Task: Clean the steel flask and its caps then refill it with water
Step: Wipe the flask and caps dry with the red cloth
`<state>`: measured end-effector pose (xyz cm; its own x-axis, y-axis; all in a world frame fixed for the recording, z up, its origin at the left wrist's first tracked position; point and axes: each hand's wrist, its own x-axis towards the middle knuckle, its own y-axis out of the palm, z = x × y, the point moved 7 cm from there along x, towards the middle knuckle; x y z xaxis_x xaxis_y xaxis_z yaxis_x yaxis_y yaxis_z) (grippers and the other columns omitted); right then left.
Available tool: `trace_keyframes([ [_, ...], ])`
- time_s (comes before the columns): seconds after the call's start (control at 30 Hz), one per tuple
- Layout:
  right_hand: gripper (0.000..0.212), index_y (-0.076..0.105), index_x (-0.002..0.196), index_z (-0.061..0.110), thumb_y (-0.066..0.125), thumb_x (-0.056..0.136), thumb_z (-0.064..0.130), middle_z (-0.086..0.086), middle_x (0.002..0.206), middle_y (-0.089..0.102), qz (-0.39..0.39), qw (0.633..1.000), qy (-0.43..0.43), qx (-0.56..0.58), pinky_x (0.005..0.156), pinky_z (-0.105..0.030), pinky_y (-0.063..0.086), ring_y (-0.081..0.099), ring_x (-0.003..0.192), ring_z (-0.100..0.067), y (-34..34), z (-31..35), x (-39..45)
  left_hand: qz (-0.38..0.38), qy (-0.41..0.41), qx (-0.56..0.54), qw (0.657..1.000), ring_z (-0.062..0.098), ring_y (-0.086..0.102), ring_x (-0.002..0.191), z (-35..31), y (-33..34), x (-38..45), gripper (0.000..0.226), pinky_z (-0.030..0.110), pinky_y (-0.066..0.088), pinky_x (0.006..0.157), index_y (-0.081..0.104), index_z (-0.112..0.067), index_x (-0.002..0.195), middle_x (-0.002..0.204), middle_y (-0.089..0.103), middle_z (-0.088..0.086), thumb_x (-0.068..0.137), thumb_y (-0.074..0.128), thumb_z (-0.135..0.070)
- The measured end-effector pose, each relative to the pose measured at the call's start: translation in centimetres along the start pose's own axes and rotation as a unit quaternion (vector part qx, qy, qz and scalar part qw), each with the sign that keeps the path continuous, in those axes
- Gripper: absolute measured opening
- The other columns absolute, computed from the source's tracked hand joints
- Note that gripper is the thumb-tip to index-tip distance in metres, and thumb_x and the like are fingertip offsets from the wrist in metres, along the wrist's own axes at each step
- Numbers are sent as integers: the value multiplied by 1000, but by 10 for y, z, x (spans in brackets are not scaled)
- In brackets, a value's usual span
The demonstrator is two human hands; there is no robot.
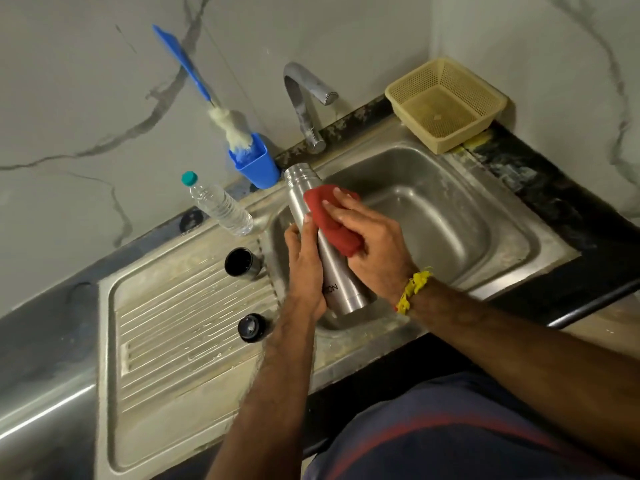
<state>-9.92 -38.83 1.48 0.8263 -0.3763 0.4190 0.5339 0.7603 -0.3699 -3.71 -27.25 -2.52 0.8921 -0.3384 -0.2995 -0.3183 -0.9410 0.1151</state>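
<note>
Two hands work over the sink [450, 216] in the head view. The left hand [304, 271] curls around the steel flask [332, 258] from the 9 o'clock side and grips it, tilted, neck toward 11 o'clock. The right hand [370, 233] presses a red cloth [332, 220] on the flask body with fingers nearly straight. Two black caps [239, 263] [252, 327] stand on the drainboard [180, 306] at 9 o'clock. A water bottle [218, 206], a brush [207, 95] in a blue holder [256, 164], the tap [304, 98] and a basket [446, 102] are toward 12 o'clock.
</note>
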Motion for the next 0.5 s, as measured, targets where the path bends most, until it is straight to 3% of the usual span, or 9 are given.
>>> trace_keyframes([
  [0.1, 62, 57, 138, 7, 67, 79, -12, -14, 150, 47, 35, 998, -39, -20, 116, -48, 37, 42, 141, -29, 6, 3, -2, -5, 1, -1, 1000, 11, 70, 77, -1, -2, 0, 30, 29, 58, 66, 48, -18, 118, 89, 70, -3, 102, 52, -43],
  [0.17, 61, 59, 136, 7, 67, 79, -12, -14, 147, 50, 5, 1000, 1, 4, 113, -48, 40, 46, 139, -27, -1, -6, 6, -1, 0, 14, 1000, 11, 71, 77, 0, -1, -1, 40, 29, 58, 66, 48, -15, 123, 89, 72, -3, 98, 56, -47],
  [0.27, 61, 56, 137, 8, 65, 79, -10, -14, 149, 48, 15, 1000, -12, -21, 119, -46, 33, 40, 142, -27, 5, 5, 3, 2, -3, 5, 1000, 7, 71, 76, 2, 0, -3, 31, 25, 58, 66, 48, -15, 122, 82, 74, -10, 103, 51, -40],
  [0.33, 63, 54, 139, 9, 67, 80, -9, -13, 150, 46, 45, 997, -54, -38, 119, -45, 32, 39, 144, -27, 4, 8, -6, 4, 0, -3, 1000, 12, 71, 80, 2, -4, -4, 36, 29, 59, 69, 49, -16, 122, 91, 72, -3, 100, 55, -44],
  [0.4, 63, 55, 138, 9, 69, 80, -10, -13, 147, 50, 18, 1000, -6, -18, 113, -46, 41, 44, 140, -25, -9, -5, 1, 20, 4, 25, 999, 15, 69, 82, 4, -5, -9, 47, 33, 59, 71, 49, -14, 124, 99, 68, 5, 94, 57, -50],
  [0.5, 60, 57, 136, 8, 65, 79, -9, -14, 143, 55, -24, 999, 36, -23, 111, -43, 44, 51, 134, -26, -15, -3, 25, 31, 2, 32, 999, 11, 68, 74, 12, 2, -16, 42, 29, 58, 65, 49, -13, 118, 91, 66, 3, 96, 56, -48],
])
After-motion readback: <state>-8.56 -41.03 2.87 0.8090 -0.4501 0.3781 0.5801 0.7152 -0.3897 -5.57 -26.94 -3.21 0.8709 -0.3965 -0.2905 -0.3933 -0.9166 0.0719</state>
